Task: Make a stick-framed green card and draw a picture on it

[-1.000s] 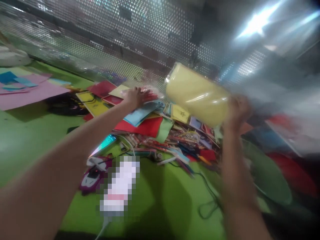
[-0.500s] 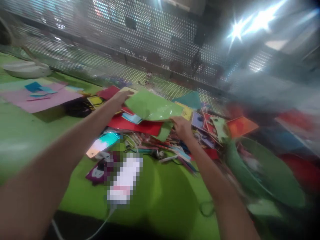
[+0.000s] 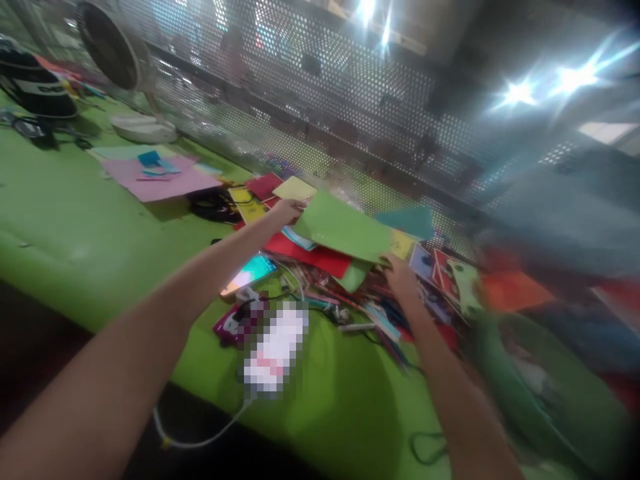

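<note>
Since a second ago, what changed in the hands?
The right hand no longer holds up the yellow packet, which is out of view. It and the left hand now grip a green sheet over the paper pile. The phone and table are unchanged.

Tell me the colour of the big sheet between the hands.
Light green; the sheet shows best in the head view.
</note>
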Motion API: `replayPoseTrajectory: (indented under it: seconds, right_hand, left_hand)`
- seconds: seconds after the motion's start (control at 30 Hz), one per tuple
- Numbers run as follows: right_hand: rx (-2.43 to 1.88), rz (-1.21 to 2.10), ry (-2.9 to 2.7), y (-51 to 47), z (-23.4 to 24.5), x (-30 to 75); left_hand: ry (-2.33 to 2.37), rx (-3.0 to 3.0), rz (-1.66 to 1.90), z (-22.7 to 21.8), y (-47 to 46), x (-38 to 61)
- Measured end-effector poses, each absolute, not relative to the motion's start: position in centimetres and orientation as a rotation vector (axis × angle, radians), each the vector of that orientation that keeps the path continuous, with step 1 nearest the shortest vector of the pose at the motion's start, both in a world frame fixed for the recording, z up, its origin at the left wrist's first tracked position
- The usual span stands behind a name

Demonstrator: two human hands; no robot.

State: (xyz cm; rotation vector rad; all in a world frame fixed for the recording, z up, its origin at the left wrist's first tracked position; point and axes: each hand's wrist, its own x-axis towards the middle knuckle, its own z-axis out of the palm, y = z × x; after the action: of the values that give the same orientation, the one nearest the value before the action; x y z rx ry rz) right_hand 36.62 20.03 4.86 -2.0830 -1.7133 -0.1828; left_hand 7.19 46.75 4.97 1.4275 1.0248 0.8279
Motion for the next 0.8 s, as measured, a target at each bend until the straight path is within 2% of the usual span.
replayPoseTrajectory:
  seconds: [0.43,0.8]
  right_hand:
    - [-2.070,-0.183,-1.697,20.5,4.4,37.2]
    - [-2.066,-0.176,-1.674,20.6,4.2,37.0]
  left_hand:
    - [1.268,1.652,0.646,5.3,47.4,8.1]
    - [1.222,1.570,0.696,5.4,47.2,8.0]
